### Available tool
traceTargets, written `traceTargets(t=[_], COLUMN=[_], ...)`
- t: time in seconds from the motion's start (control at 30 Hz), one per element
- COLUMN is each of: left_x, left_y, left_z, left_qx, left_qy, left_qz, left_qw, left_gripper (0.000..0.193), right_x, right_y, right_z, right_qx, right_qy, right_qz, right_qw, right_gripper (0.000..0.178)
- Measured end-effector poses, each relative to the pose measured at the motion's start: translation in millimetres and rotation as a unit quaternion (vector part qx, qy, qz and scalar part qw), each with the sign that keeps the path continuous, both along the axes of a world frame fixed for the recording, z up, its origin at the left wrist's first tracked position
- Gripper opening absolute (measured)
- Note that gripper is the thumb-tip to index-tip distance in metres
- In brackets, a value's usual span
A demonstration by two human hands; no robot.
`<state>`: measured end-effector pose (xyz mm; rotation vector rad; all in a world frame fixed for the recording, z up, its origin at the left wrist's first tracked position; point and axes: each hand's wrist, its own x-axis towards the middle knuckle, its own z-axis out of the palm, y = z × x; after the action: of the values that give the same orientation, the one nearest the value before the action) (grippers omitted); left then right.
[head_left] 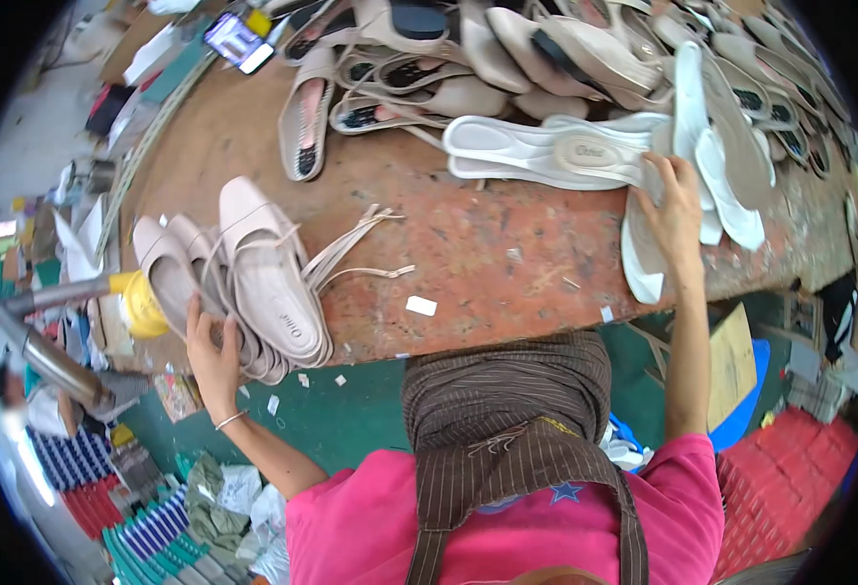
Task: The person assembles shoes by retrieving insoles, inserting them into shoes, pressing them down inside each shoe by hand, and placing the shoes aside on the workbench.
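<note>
On the near left of the worn table lies a group of pale beige flat shoes [265, 263] with long thin straps trailing to the right. My left hand [213, 359] rests at the heel end of the leftmost shoe [168, 268], fingertips touching it and thumb held apart. To the right, my right hand [675, 210] has its fingers and thumb around the end of a pale insole [648, 229]. Its exact grip is partly hidden. Beside that hand lies a stack of white cushioned insoles [517, 151], the top one with a beige printed heel pad [585, 152].
A large heap of beige shoes [556, 58] covers the table's far side. More white insoles [707, 146] lie at the right. A lit phone [239, 42] sits at the far left edge. A yellow-wrapped metal pipe [141, 302] stands by the left edge. Red stacks [790, 487] are below right.
</note>
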<state>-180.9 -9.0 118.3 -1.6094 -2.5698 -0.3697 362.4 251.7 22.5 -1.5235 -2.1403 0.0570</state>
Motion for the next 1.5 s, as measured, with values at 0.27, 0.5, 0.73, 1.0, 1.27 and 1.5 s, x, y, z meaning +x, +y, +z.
traceTargets(t=[0.27, 0.5, 0.73, 1.0, 1.27, 1.5], left_x=[87.4, 190.4, 239.2, 182.3, 133.5, 86.6], left_y=[74.6, 248.2, 334.9, 358.2, 342.8, 271.7], left_z=[12.5, -19.2, -5.1, -4.0, 25.9, 36.0], left_qx=[0.257, 0.232, 0.352, 0.099, 0.078, 0.226], left_qy=[0.004, -0.155, -0.023, -0.081, -0.133, -0.394], left_qz=[0.026, -0.254, -0.151, -0.164, -0.162, -0.12], left_qw=[0.966, 0.926, 0.924, 0.978, 0.975, 0.883], left_gripper=[0.017, 0.027, 0.053, 0.073, 0.049, 0.034], right_x=[32.2, 26.7, 12.0, 33.1, 57.8, 76.8], right_y=[14.0, -1.8, 7.5, 18.3, 14.4, -1.8], right_z=[-2.7, -16.0, -8.0, -22.3, -6.6, -0.6], right_qx=[-0.069, -0.039, 0.047, -0.168, -0.206, -0.15], right_qy=[0.139, 0.328, 0.117, 0.451, 0.705, 0.699], right_qz=[-0.085, -0.076, -0.06, -0.099, 0.056, 0.05], right_qw=[0.984, 0.941, 0.99, 0.871, 0.676, 0.697], right_gripper=[0.028, 0.031, 0.037, 0.026, 0.058, 0.069])
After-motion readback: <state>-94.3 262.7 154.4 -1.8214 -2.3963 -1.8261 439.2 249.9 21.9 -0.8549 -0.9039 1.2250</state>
